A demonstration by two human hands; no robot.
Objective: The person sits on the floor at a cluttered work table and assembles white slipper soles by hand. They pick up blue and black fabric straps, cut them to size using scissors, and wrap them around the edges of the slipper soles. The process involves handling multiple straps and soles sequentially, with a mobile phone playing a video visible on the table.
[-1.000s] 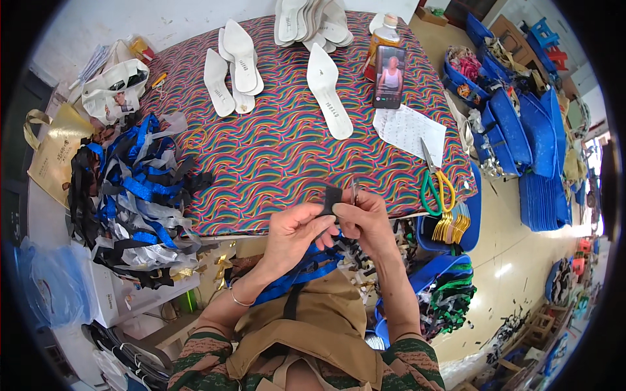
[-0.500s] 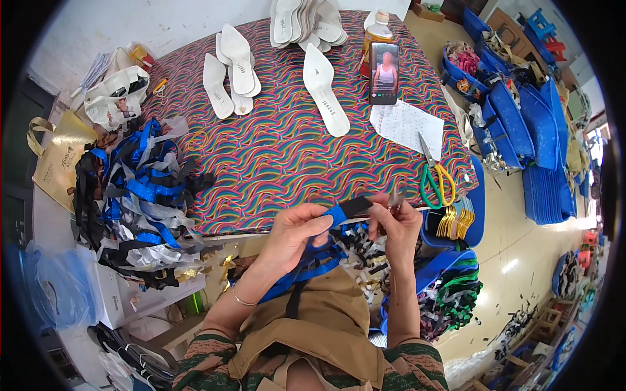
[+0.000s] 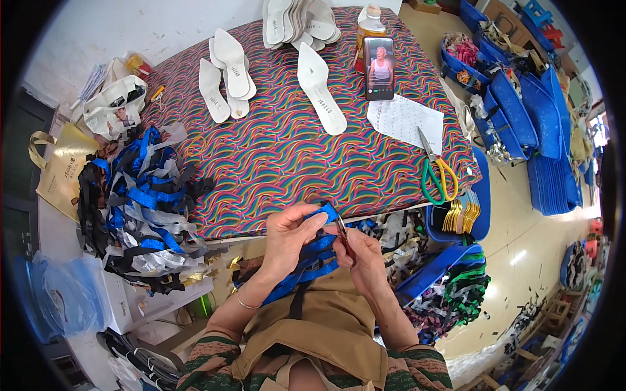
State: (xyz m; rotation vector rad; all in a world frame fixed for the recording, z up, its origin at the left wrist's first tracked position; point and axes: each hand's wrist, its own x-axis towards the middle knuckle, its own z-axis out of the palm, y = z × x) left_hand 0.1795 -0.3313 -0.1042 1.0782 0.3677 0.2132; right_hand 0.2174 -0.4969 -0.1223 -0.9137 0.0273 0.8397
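My left hand [image 3: 285,240] is closed in a pinch on a glittery blue strip [image 3: 328,212] with black at its edge, held up just off the table's front edge. My right hand [image 3: 366,262] is wrapped round small thread snips [image 3: 344,238] with dark reddish handles. Their blades point up and touch or nearly touch the strip's right end; whether they cut into it I cannot tell. More blue strips [image 3: 313,264] hang below my left hand over my brown apron [image 3: 319,303].
The patterned tablecloth [image 3: 261,166] bears white insoles [image 3: 319,91], a phone [image 3: 379,68], a bottle [image 3: 372,26], a paper sheet [image 3: 407,124] and green-and-yellow scissors [image 3: 438,173]. At left lies a heap of strips [image 3: 140,202]. Blue bins [image 3: 482,195] stand at right.
My right hand has let go of the strip's black end and moved left and down. The snips now stand with their blades at the strip. My left hand still holds the strip.
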